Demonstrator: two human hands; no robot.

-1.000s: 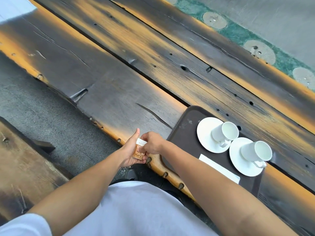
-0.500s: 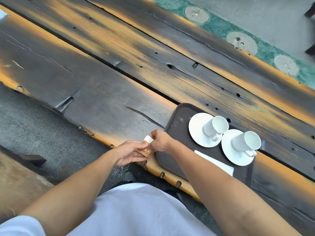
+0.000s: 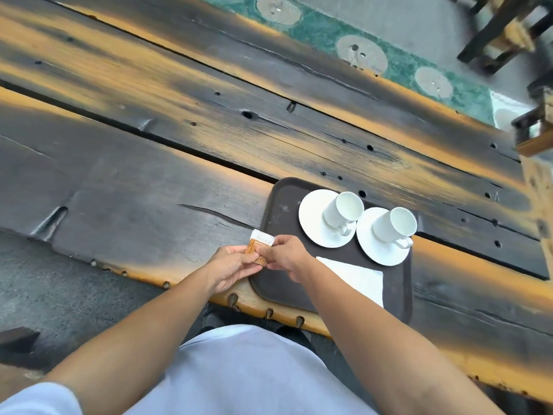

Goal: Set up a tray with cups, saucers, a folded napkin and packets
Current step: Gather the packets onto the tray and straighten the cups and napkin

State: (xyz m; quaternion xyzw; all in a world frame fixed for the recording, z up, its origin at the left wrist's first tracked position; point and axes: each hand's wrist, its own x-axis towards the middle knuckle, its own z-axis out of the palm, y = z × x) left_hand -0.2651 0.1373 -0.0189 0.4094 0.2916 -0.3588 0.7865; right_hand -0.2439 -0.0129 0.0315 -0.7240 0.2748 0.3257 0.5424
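A dark brown tray (image 3: 278, 202) lies on the wooden table near its front edge. On it stand two white saucers, the left saucer (image 3: 311, 220) and the right saucer (image 3: 371, 250), each with a white cup: the left cup (image 3: 344, 209), the right cup (image 3: 395, 224). A folded white napkin (image 3: 356, 277) rests on the tray's near part, partly behind my right forearm. My left hand (image 3: 230, 269) and my right hand (image 3: 287, 256) together pinch small orange-and-white packets (image 3: 259, 245) just over the tray's left edge.
The table (image 3: 149, 175) is made of long dark planks with orange streaks and a gap between them. Beyond its far edge lies a green strip with round discs (image 3: 360, 52). Dark wooden furniture (image 3: 502, 28) stands at the top right.
Both hands, still holding the packets, have moved from in front of the table edge up and right to the tray's left edge. The view has shifted too.
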